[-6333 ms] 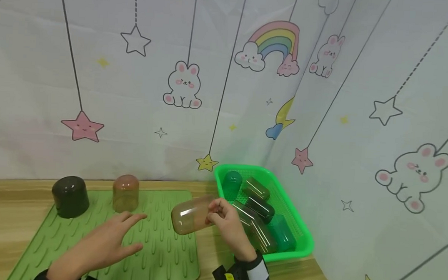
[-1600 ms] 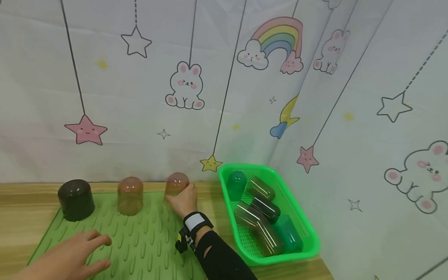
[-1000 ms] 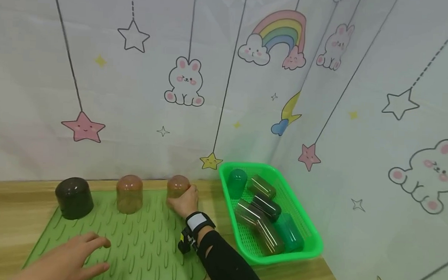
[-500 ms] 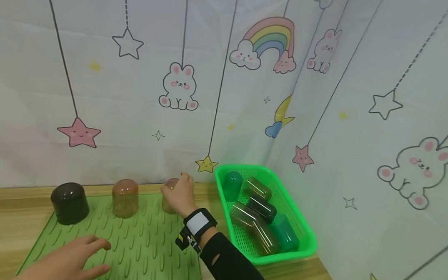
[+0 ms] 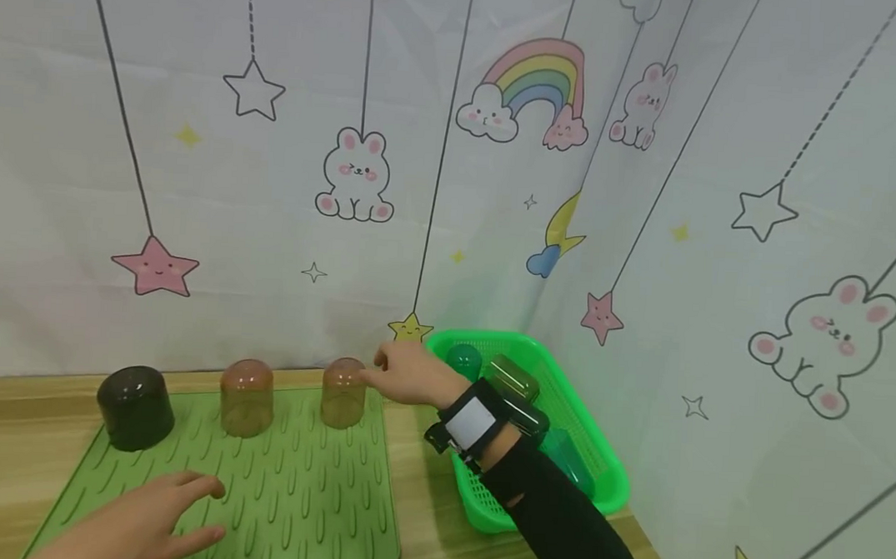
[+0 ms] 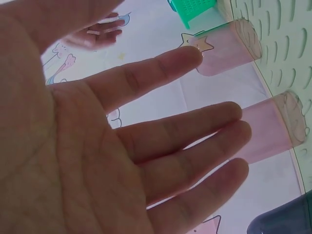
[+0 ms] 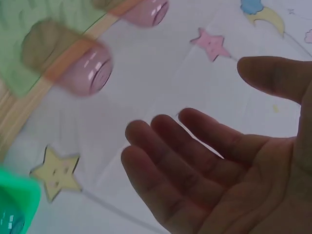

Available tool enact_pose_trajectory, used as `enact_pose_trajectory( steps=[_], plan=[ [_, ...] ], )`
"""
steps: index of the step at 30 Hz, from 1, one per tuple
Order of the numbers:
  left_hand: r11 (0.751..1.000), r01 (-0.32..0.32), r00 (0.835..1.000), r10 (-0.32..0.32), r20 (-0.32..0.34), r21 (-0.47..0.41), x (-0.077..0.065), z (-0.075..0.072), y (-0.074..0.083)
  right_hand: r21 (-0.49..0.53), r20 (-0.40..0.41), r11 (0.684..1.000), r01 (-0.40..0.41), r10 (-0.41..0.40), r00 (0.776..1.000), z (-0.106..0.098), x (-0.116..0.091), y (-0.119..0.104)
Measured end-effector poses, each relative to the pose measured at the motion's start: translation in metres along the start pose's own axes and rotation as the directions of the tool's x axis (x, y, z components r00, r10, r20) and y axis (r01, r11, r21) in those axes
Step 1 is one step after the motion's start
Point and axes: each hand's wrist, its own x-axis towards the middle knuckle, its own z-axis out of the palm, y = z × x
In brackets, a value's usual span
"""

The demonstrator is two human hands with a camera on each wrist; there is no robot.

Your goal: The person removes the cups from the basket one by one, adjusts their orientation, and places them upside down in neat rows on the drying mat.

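Note:
Three see-through cups stand upside down in a row along the back of the green ridged mat [image 5: 303, 507]: a dark grey cup [image 5: 136, 408], an amber-pink cup [image 5: 247, 397] and another amber-pink cup [image 5: 343, 395] at the right. My right hand [image 5: 417, 374] is in the air just right of that last cup, near the basket's back left corner. In the right wrist view its fingers [image 7: 156, 180] are loosely bent, with nothing in them. My left hand [image 5: 148, 517] hovers over the mat's front left, holding nothing, its fingers [image 6: 185, 131] spread in the left wrist view.
A bright green plastic basket [image 5: 613, 483] stands right of the mat on the wooden table [image 5: 437, 529]. Inside lie several cups, among them a teal cup [image 5: 569, 460] and an olive cup [image 5: 514, 378]; my right forearm covers some. A white patterned cloth [image 5: 267, 305] hangs close behind.
The right hand brought the amber-pink cup from beside the basket and stood it upside down on the mat. It has let go and moved right. The left hand shifted toward the front left.

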Motion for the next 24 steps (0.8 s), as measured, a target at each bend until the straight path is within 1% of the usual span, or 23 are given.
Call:
enact_pose_trajectory(
  steps=[2,5,8,10,12,15,16,19,22,24],
  plan=[
    [1.000,0.012,1.000,-0.012,-0.005,0.007,0.001,-0.001,0.002,-0.034,0.006,0.999,-0.004,0.004,1.000,-0.007,-0.003,0.017],
    [1.000,0.022,1.000,-0.022,-0.008,0.009,0.002,-0.001,0.004,-0.045,0.036,0.999,-0.021,0.022,0.999,-0.015,-0.008,0.044],
    [1.000,-0.007,1.000,0.007,-0.007,0.017,0.003,-0.001,0.004,-0.066,0.067,0.997,-0.035,0.040,0.997,-0.021,-0.012,0.069],
    [0.999,-0.040,0.999,0.040,-0.002,0.020,0.003,-0.001,0.002,-0.091,0.095,0.995,-0.026,0.035,0.995,-0.021,-0.015,0.084],
    [0.996,-0.079,0.997,0.079,-0.004,0.028,0.002,-0.001,-0.001,-0.131,0.123,0.991,-0.012,0.028,0.992,-0.018,-0.018,0.098],
    [0.995,-0.098,0.995,0.098,0.002,0.029,0.000,-0.002,-0.005,-0.186,0.175,0.982,0.039,-0.005,0.984,-0.007,-0.025,0.114],
    [0.995,-0.091,0.996,0.091,0.005,0.028,0.000,-0.002,-0.006,-0.207,0.193,0.976,0.065,-0.024,0.981,-0.003,-0.027,0.119],
    [0.998,-0.066,0.998,0.066,0.022,0.001,0.000,-0.002,-0.006,-0.244,0.237,0.964,0.101,-0.042,0.971,0.008,-0.036,0.130],
    [0.998,-0.040,0.998,0.042,0.041,-0.043,0.001,-0.001,-0.004,-0.284,0.251,0.954,0.098,-0.025,0.968,0.017,-0.045,0.141],
    [0.998,-0.046,0.998,0.049,0.045,-0.052,0.002,0.000,-0.004,-0.309,0.243,0.949,0.065,0.012,0.970,0.022,-0.051,0.147]
  ],
)
